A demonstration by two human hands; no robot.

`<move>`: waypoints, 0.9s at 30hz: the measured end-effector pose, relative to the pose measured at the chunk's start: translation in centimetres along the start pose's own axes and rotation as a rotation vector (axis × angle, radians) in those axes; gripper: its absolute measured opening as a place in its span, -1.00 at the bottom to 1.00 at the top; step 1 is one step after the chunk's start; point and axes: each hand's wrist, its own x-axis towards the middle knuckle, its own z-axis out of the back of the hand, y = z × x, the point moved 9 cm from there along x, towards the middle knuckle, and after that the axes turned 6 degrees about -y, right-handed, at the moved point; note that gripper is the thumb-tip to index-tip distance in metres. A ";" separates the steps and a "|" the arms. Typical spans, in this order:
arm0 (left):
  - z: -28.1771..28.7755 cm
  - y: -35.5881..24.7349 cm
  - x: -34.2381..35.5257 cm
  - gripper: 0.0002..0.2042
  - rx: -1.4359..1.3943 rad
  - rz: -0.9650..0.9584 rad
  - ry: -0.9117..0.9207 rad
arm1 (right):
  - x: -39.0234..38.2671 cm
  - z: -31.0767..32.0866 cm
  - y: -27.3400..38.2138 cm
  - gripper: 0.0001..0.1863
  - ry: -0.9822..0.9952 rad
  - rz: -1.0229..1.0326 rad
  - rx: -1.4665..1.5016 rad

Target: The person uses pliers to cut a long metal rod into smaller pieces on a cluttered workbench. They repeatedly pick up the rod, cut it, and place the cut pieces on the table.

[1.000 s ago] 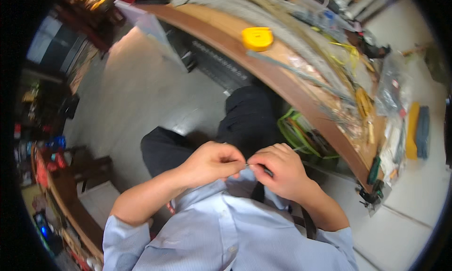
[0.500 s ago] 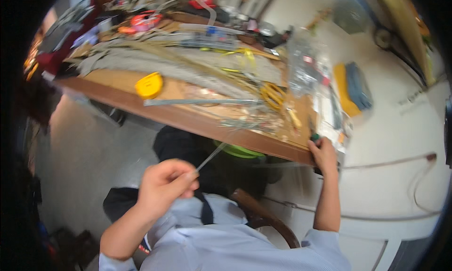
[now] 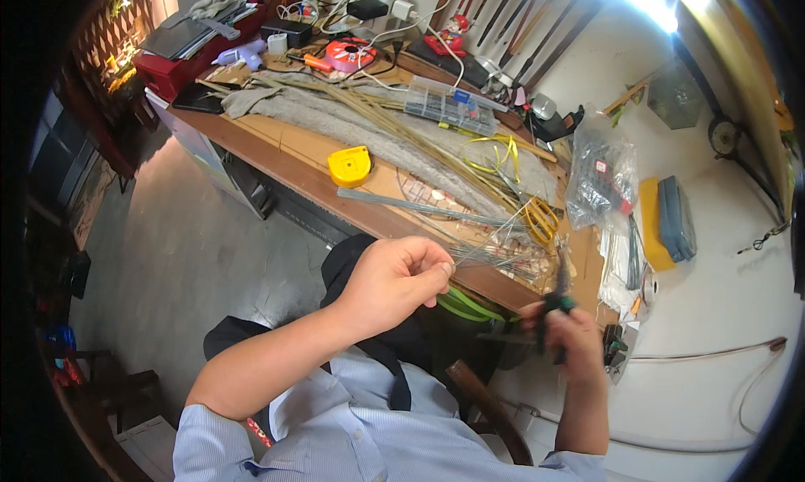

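My left hand (image 3: 396,282) is closed in a pinch on thin wire (image 3: 484,243), which slants up to the right over the bench edge. My right hand (image 3: 577,346), smeared by motion, grips pliers (image 3: 555,304) with dark and green handles; their narrow dark jaws point up toward the bench. Beyond the hands lies a loose pile of short metal wires (image 3: 524,266). A bundle of longer grey wires (image 3: 411,206) is just behind it. Yellow-handled scissors (image 3: 541,222) rest at the right end of the bundle. The yellow tape measure (image 3: 350,166) sits near the front edge.
On the cluttered bench (image 3: 277,162) are a grey cloth (image 3: 314,113) with long strips across it, a compartment box (image 3: 449,105) and a plastic bag (image 3: 602,168). Below the edge is a green rim (image 3: 470,306). A chair arm (image 3: 482,402) stands beside me.
My right hand has lifted from the bench's right corner and moved left with the pliers. My left hand has moved right and up with the wire. The view has shifted and sharpened.
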 end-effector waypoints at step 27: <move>-3.0 0.0 3.0 -0.79 0.387 -0.099 0.000 | 2.2 -6.7 -1.8 -0.68 0.159 0.096 -0.037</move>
